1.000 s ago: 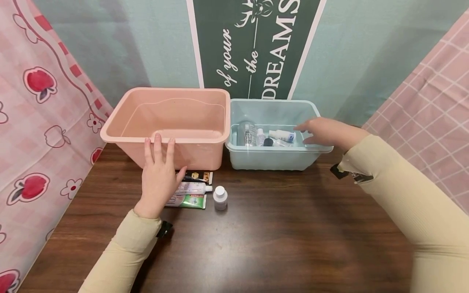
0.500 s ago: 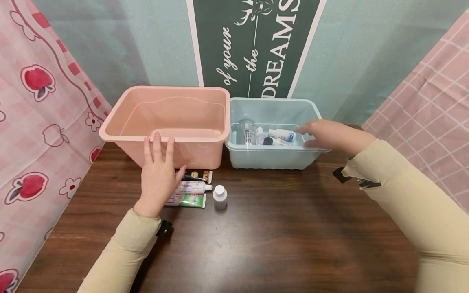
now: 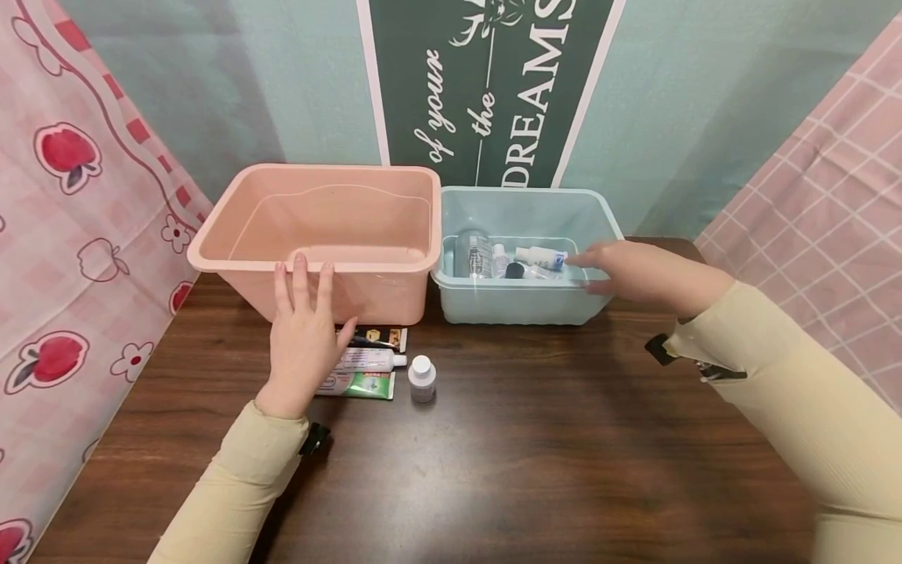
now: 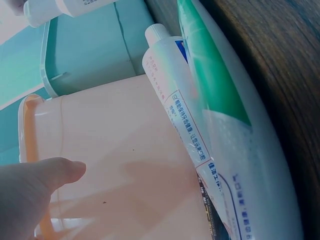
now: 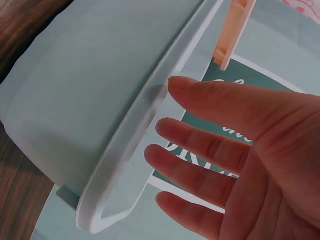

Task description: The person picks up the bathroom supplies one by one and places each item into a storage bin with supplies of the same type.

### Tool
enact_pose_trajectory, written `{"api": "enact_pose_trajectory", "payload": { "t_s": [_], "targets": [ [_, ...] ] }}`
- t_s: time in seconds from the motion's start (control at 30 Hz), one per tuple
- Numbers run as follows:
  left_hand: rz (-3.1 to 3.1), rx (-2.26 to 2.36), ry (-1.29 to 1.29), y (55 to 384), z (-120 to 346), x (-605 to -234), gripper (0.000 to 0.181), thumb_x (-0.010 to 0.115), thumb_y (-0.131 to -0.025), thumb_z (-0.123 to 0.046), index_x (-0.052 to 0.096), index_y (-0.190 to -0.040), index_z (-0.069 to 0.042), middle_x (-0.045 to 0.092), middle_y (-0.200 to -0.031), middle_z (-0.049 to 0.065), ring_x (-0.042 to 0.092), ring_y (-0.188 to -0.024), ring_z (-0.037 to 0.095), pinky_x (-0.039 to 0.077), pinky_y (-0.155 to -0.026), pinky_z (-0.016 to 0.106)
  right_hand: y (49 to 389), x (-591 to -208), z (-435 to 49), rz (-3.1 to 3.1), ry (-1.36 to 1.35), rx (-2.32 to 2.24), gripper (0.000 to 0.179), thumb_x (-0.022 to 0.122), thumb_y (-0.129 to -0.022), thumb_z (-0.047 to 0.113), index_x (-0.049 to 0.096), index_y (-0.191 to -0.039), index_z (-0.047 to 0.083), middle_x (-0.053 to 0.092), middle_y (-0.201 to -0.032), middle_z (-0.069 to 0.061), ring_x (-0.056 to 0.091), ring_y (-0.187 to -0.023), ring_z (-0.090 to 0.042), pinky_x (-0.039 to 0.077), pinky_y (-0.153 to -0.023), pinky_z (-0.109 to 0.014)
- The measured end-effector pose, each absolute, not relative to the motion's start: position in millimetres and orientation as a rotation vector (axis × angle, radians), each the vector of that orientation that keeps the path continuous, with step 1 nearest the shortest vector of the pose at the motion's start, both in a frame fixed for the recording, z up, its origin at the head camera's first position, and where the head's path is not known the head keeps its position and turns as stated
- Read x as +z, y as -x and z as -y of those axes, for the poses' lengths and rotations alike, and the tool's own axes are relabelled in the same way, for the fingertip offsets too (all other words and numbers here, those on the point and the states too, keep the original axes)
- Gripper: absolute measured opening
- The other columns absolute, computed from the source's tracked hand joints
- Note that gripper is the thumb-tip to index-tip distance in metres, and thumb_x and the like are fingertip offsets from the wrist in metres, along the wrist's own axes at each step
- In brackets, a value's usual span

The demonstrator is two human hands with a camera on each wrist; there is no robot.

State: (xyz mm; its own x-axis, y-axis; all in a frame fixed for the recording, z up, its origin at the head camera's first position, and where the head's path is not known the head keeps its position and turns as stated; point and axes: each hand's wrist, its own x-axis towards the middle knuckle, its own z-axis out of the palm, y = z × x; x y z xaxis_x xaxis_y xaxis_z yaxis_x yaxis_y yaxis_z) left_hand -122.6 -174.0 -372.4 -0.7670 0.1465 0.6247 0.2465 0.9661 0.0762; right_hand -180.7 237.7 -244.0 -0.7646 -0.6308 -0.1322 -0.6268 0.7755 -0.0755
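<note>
A pink curtain (image 3: 66, 258) printed with apples hangs at the far left. Beside it, a peach bin (image 3: 380, 294) stands on the table (image 3: 493, 470), and the left hand (image 3: 304, 337) has its fingers straight and spread, the tips at the bin's front rim. Partly beneath that hand in the head view, in front of the bin, lie a black tube (image 3: 384, 338), a white tube (image 3: 369, 360) and a green-and-white tube (image 3: 369, 386). Just right of them a white bottle (image 3: 422, 380) stands upright. Next comes a blue bin (image 3: 517, 304), holding a clear bottle (image 3: 474, 254), a small bottle (image 3: 499, 262), a blue-and-white tube (image 3: 541, 258) and a black cap (image 3: 514, 271). At its right end is the right hand (image 3: 644, 274), fingers extended and parted; whether they touch the rim cannot be told. A pink checked cloth (image 3: 810, 188) hangs at the far right.
</note>
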Motion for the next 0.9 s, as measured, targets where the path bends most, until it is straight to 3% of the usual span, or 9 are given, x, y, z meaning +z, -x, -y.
{"api": "enact_pose_trajectory", "payload": {
  "t_s": [0.3,0.9],
  "targets": [
    [2.467,-0.207,0.271,122.1,173.8,-372.7,0.087,0.078,-0.073,-0.031,0.033,-0.141,0.0,0.019,-0.146,0.033,0.007,-0.135,0.049,0.038,-0.092,0.06,171.5,-242.9,-239.0,-2.839,1.017,-0.031,0.049,0.074,-0.076,0.006,0.059,-0.122,-0.002,0.061,-0.109,-0.021,0.06,-0.097,-0.034,0.049,-0.08,-0.047],
    [2.424,-0.203,0.289,123.6,174.8,-374.4,0.089,0.08,-0.07,-0.028,0.034,-0.14,0.001,0.022,-0.144,0.034,0.007,-0.136,0.049,0.034,-0.096,0.06,156.1,-246.9,-237.9,-2.828,1.075,-0.067,0.049,0.075,-0.075,0.007,0.06,-0.122,0.003,0.062,-0.108,-0.016,0.061,-0.094,-0.03,0.049,-0.077,-0.047]
  ]
}}
